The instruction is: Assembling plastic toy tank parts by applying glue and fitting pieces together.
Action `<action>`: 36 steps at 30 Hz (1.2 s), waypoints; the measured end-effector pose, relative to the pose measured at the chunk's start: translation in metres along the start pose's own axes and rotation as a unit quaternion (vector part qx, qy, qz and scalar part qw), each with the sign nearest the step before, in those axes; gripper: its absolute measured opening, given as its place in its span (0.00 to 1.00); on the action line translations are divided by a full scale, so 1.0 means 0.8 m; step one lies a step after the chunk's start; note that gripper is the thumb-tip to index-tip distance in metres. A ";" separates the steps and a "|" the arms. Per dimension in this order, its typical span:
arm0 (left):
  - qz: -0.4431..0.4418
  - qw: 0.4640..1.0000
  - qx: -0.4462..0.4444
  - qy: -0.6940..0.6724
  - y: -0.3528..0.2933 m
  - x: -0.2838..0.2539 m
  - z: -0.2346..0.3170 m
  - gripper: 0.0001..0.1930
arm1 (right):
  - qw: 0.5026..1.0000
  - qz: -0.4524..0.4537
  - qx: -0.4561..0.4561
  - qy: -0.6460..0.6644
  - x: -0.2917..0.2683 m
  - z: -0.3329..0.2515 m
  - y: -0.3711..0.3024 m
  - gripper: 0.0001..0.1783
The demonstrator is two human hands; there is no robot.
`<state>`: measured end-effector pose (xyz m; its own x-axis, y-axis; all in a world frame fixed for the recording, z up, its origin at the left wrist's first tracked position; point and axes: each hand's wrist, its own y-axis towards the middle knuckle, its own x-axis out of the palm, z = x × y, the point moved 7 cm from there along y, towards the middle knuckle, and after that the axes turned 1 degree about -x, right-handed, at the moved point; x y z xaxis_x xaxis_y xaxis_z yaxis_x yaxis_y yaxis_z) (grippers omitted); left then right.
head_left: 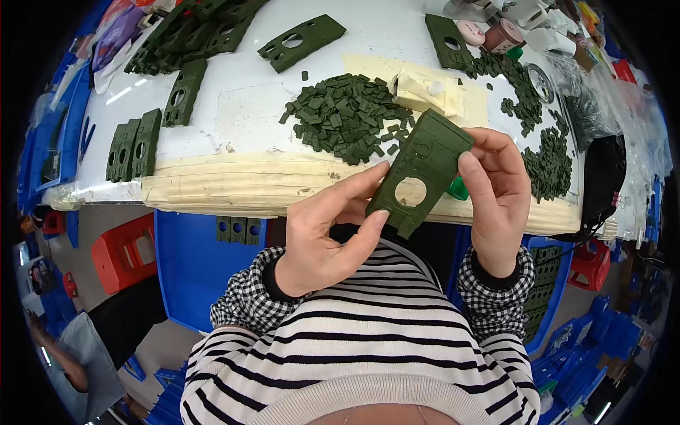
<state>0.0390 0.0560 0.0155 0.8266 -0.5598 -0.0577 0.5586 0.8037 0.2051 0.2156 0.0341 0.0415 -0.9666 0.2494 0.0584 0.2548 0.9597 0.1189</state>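
A dark green plastic model hull plate with one large round hole is tilted above the front edge of the table. My left hand grips its lower left end between thumb and fingers. At its upper right edge, my right hand pinches it with the thumb on top. Just beyond lies a heap of small flat green pieces. A cream taped block stands beside that heap, and a bright green round item is partly hidden behind the plate.
Similar green plates are stacked at the far left, with several more set singly on the white table. Small parts are piled at right. Blue bins flank my lap; a red stool stands left. Another person's arm shows lower left.
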 end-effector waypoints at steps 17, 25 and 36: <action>0.020 0.984 0.073 0.164 0.004 -0.002 0.017 0.41 | 0.999 0.036 -0.029 -0.001 -0.004 0.002 -0.003 0.13; 0.152 0.925 0.217 0.271 -0.013 -0.013 0.026 0.34 | 0.998 0.051 -0.016 -0.018 0.013 0.007 -0.005 0.13; 0.354 0.847 0.054 0.392 -0.054 -0.190 0.022 0.36 | 0.998 -0.017 -0.004 -0.062 0.026 0.004 -0.008 0.14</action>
<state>-0.1122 0.1025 0.0330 0.7670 0.3947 -0.5059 -0.0703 0.8353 0.5453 0.1938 0.0338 0.0388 -0.9705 0.2312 -0.0685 0.2215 0.9670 0.1258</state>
